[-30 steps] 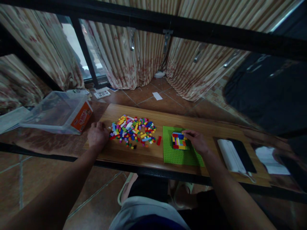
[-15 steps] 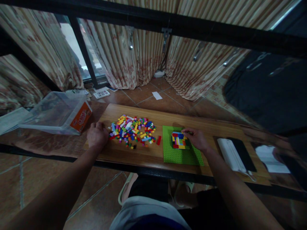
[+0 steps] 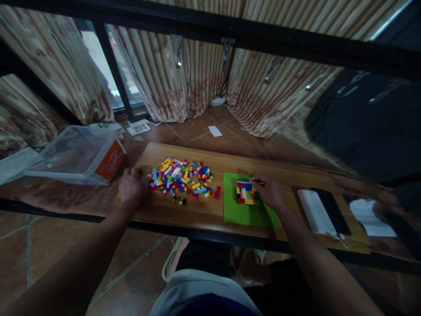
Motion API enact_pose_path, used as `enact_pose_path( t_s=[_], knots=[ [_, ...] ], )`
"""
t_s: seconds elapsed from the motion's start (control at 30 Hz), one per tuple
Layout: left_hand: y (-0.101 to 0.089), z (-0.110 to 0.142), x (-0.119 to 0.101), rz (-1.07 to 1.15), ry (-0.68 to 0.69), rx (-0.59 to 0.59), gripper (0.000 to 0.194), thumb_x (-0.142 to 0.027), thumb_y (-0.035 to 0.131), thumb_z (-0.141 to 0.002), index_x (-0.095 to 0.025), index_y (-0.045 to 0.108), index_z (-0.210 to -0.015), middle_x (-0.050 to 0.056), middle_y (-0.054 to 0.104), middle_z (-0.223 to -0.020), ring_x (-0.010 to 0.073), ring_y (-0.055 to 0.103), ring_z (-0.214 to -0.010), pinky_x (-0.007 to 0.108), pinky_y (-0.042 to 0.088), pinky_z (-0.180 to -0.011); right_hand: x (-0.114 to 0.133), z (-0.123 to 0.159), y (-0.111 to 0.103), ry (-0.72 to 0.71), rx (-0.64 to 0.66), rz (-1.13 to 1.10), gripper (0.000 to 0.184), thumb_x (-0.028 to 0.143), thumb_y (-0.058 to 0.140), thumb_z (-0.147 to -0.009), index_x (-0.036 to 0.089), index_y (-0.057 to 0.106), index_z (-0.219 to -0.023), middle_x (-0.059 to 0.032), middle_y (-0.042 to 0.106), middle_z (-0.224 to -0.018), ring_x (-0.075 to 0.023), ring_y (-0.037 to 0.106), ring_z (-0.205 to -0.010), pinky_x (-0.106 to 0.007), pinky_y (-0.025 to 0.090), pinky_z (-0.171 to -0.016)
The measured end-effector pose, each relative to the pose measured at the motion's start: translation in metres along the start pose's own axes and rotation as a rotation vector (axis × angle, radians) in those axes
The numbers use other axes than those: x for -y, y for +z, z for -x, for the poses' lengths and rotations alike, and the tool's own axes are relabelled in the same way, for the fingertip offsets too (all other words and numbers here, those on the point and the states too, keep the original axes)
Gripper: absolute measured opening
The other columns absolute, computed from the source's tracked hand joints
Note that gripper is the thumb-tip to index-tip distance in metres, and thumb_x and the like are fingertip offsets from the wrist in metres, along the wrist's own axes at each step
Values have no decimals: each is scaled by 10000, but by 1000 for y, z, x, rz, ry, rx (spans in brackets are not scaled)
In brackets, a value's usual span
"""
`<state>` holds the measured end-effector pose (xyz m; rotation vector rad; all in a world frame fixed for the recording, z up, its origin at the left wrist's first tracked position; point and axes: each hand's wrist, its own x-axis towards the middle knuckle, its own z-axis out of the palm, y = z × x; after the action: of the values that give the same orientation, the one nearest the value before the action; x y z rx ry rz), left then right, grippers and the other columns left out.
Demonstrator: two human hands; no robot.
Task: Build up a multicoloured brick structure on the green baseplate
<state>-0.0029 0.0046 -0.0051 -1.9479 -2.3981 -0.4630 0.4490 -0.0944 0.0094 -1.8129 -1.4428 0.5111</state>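
A green studded baseplate (image 3: 232, 206) lies on the wooden board, bearing a low block of colourful toy bricks (image 3: 245, 193) built in rows. At that block's far right corner, my right hand (image 3: 268, 192) has its thumb and fingers pinched together; anything between the fingertips is too small to make out. Left of the baseplate spreads a heap of loose toy bricks (image 3: 180, 175) in many colours. My left hand (image 3: 133, 185) rests on the board against the heap's left side, fingers curled, their tips hidden. One long red brick (image 3: 217, 192) lies apart, between heap and baseplate.
The wooden board (image 3: 197, 215) sits on a narrow table. A clear plastic bin (image 3: 75, 153) with an orange label stands at the left. On the right lie a white device with a cord (image 3: 317, 213), a dark flat item (image 3: 333, 210) and white paper (image 3: 371, 217).
Almost nothing differs. My right hand stays at the corner of the built bricks with only a very slight shift, and my left hand keeps its place.
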Motion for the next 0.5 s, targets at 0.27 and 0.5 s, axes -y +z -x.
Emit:
enact_pose_path(
  t_s=[0.27,0.5],
  knots=[
    [-1,0,-1,-3,-5,5,345,-252,436,-878,-135,640,-1130,181,593,-1151,323,602,-1015,397,474,-801,0,-5,-2,-4,27,2,201,367,596,-765,235,739,-810,-47,758,-876,-239,682,-848,-386,512,-817],
    [-2,1,-2,-19,7,12,344,-250,437,-876,-133,639,-1129,178,590,-1148,315,607,-999,387,473,-786,0,-4,-9,0,104,-44,185,398,641,-719,247,735,-765,-23,746,-786,-220,668,-748,-360,520,-746]
  ],
)
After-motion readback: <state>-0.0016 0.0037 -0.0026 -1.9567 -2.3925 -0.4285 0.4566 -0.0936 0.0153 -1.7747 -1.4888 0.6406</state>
